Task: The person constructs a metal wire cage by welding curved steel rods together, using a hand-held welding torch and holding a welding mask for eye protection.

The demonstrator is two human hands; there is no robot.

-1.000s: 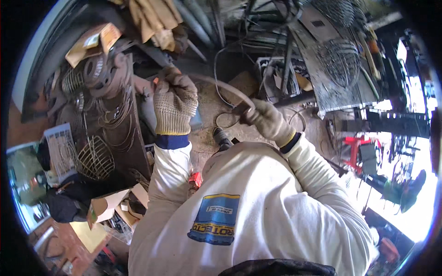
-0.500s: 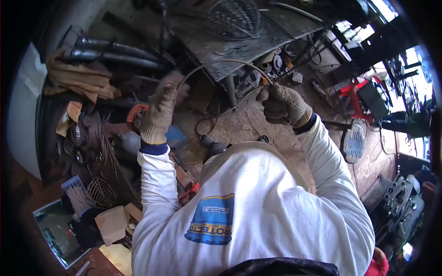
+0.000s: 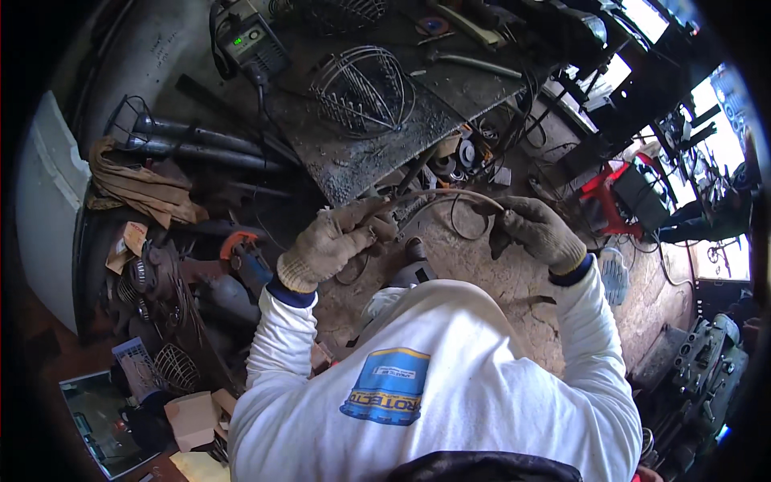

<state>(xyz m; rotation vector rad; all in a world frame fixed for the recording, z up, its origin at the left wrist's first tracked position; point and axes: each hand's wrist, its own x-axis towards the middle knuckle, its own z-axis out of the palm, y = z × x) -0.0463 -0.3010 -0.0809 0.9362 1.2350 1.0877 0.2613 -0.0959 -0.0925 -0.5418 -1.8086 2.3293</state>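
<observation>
A thin metal rod bent into a curve (image 3: 440,193) arches between my two gloved hands, in front of the workbench corner. My left hand (image 3: 336,243), in a knitted work glove, is closed around the rod's left part. My right hand (image 3: 540,234), gloved alike, pinches the rod near its right end, with the thumb below. Another thin loop (image 3: 468,237) hangs under the arc; whether it belongs to the same rod I cannot tell. Both hands are above the floor, ahead of my body.
On the metal workbench (image 3: 337,173) lie a wire cage (image 3: 365,88) and a welding machine (image 3: 253,48). Metal pipes (image 3: 201,153) and a brown cloth (image 3: 140,185) are at left, near an angle grinder (image 3: 245,253). A red chair (image 3: 606,193) stands at right, engine parts (image 3: 707,353) lower right.
My left hand has moved right and lower, from blurred to still, and now holds the rod. My right hand is lower and farther right. The rod's arc looks flatter, and more of the bench shows.
</observation>
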